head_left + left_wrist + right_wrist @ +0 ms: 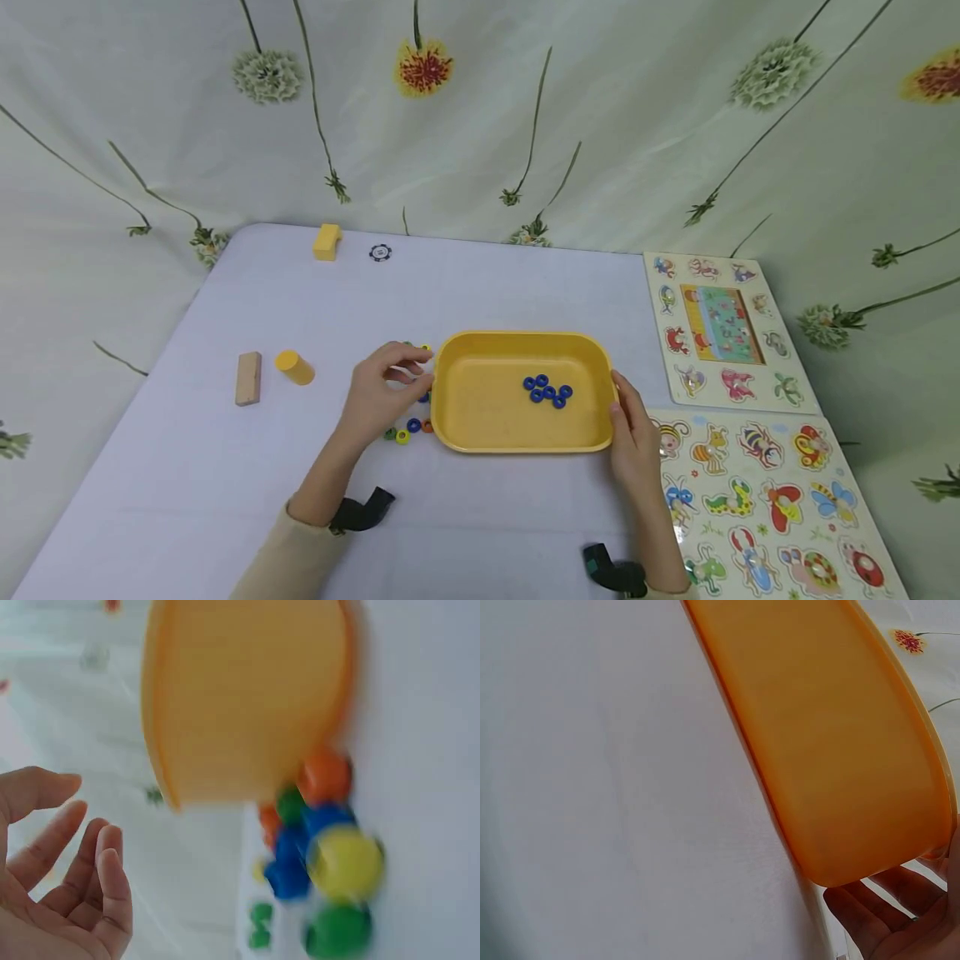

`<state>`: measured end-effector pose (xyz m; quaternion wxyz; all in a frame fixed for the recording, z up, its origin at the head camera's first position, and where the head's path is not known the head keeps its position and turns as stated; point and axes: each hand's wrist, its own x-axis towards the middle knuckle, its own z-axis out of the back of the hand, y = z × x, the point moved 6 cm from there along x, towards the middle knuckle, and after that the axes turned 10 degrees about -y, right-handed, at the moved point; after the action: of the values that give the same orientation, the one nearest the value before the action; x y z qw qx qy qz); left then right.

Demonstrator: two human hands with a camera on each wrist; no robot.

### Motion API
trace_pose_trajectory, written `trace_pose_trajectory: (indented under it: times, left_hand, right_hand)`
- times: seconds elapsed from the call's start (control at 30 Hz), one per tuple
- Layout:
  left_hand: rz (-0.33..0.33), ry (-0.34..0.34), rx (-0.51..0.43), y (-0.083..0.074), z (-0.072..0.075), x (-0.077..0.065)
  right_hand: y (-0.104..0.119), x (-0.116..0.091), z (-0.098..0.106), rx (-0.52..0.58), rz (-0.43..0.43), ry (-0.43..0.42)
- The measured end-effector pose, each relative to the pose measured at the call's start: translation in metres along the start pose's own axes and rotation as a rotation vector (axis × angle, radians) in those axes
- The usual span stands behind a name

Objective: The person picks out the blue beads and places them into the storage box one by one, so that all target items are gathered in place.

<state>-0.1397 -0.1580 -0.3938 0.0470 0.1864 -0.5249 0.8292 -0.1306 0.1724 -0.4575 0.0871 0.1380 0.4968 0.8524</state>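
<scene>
A yellow tray (480, 417) holds several blue ring beads (550, 391) grouped right of its middle. My right hand (633, 433) grips the tray's right end, with the thumb at the side and fingers at its edge; in the right wrist view the fingers (859, 919) reach behind that end. My left hand (381, 396) is by the tray's left end, fingers loosely bent, and the left wrist view shows nothing between them. Loose orange, blue, yellow and green beads (346, 862) lie on the table beside the tray's left end, partly hidden by the left hand in the head view.
To the left stand a wooden block (248, 378) and a yellow cylinder (295, 367). A yellow block (327, 242) and a poker chip (380, 252) lie near the back edge. Two picture puzzle boards, one with sea animals (678, 387) and one with insects (780, 475), lie along the right.
</scene>
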Motion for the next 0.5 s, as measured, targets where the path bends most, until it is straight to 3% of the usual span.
trace_pose_trajectory:
  times: [0.17, 0.33, 0.4, 0.5]
  left_hand:
    - [0.031, -0.112, 0.008, 0.047, 0.025, -0.011]
    - [0.066, -0.152, 0.075, 0.098, 0.024, -0.019]
    - [0.097, -0.154, 0.104, 0.109, 0.023, -0.020]
    - [0.166, -0.120, 0.115, 0.105, 0.021, -0.021]
  right_hand:
    - [0.000, 0.000, 0.001, -0.003, 0.005, -0.003]
    - [-0.001, 0.000, 0.000, -0.003, -0.002, -0.004]
    - [-0.001, 0.000, 0.000, -0.003, -0.006, -0.003]
    - [-0.001, 0.000, 0.000, -0.004, -0.008, -0.002]
